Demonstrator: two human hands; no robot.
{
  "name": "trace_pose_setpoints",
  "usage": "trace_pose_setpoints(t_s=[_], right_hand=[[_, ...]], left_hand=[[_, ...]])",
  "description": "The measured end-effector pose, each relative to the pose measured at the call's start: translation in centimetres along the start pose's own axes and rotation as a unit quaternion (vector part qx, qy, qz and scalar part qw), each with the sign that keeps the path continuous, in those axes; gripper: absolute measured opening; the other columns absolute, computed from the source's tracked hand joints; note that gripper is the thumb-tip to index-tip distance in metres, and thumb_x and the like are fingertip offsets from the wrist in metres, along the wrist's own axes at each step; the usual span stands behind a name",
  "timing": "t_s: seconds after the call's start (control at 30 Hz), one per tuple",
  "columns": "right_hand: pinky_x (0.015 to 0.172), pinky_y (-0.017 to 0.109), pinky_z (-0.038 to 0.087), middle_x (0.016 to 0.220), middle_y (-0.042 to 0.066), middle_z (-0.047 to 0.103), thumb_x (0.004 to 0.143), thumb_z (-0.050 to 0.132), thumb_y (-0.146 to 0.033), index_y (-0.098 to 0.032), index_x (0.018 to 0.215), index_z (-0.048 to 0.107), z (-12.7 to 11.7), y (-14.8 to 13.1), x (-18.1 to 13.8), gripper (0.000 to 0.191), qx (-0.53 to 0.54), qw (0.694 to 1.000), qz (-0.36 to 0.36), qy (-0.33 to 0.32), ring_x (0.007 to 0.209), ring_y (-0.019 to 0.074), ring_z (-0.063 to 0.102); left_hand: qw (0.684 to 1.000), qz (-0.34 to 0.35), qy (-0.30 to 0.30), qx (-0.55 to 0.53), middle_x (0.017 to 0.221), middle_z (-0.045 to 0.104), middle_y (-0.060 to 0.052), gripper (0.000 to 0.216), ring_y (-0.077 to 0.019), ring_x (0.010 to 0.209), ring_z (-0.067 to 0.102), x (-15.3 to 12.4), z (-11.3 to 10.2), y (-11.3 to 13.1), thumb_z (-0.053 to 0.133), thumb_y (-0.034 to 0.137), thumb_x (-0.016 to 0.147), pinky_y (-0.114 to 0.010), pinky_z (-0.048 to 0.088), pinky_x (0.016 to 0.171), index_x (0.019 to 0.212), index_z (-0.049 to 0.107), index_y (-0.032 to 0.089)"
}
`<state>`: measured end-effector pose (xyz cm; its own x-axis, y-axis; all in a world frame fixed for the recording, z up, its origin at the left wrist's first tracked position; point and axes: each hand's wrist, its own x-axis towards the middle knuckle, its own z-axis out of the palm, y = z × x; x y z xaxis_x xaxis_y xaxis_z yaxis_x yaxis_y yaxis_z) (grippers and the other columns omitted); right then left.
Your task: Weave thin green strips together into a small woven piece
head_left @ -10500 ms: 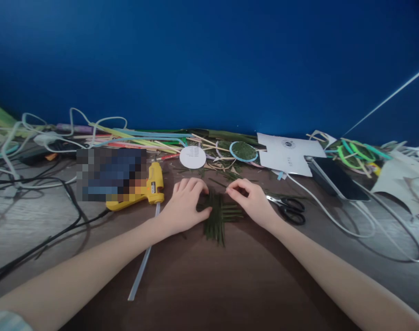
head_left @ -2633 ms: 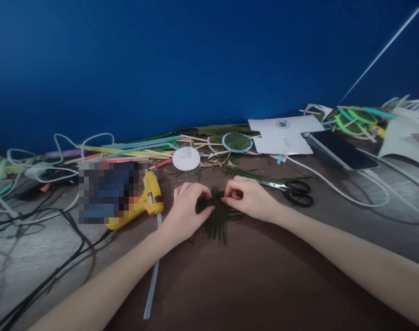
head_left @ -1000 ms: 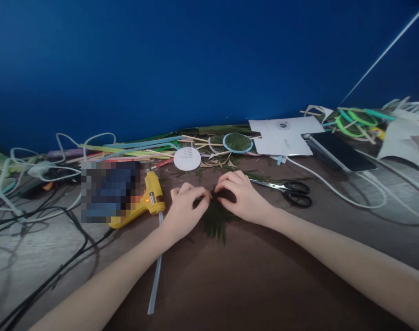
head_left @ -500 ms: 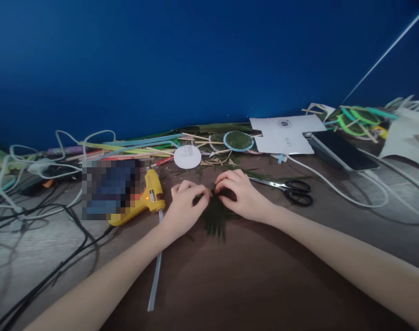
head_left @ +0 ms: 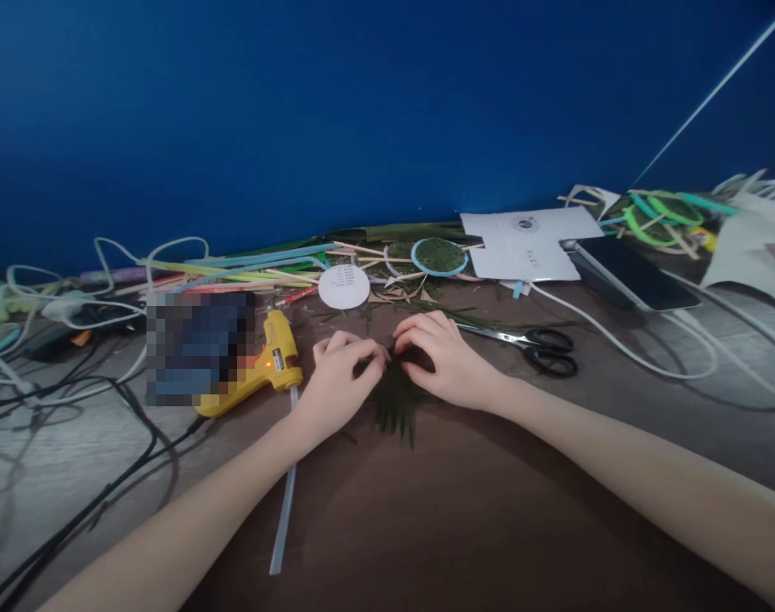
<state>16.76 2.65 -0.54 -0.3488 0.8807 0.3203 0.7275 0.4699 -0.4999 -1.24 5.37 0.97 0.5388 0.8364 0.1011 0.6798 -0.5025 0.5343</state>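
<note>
Between my two hands is a dark green, fringed leaf piece (head_left: 395,410), its narrow strips fanning toward me over the brown table. My left hand (head_left: 342,374) pinches its upper left side between thumb and fingers. From the other side my right hand (head_left: 444,361) closes its curled fingers and thumb on the leaf's upper right. The fingertips nearly meet and cover the top of the leaf. Left of my left hand lies a yellow glue gun (head_left: 279,350) with a lit orange light and a clear glue stick (head_left: 284,510) out of its back. Black-handled scissors (head_left: 546,350) lie beyond my right hand.
A white round card (head_left: 343,287), a blue-rimmed green disc (head_left: 438,256) and a cut white paper (head_left: 521,246) lie along the back. A phone (head_left: 646,276) with a white cable is at right. Tangled cables (head_left: 49,314) fill the left. A blue wall (head_left: 362,110) stands behind.
Both hands keep nearly the same hold on the leaf piece. The whole view has shifted very slightly; nothing has been picked up or let go.
</note>
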Motion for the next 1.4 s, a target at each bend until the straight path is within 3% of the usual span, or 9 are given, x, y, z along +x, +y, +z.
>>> trace_pose_setpoints(t_s=[1.4], right_hand=[[0.088,0.040,0.032,0.111,0.007,0.054,0.079,0.048,-0.009,-0.019,0.082,0.052,-0.11,0.09,-0.18,0.011,0.025,0.999,-0.026,-0.016,0.105,0.0221,0.042]], left_hand=[[1.000,-0.005,-0.004,-0.011,0.084,0.065,0.004,0.017,-0.0179,0.093,0.051,-0.08,-0.25,0.14,0.044,0.022,0.082,-0.039,0.027,0.089,0.071,0.057,0.021]])
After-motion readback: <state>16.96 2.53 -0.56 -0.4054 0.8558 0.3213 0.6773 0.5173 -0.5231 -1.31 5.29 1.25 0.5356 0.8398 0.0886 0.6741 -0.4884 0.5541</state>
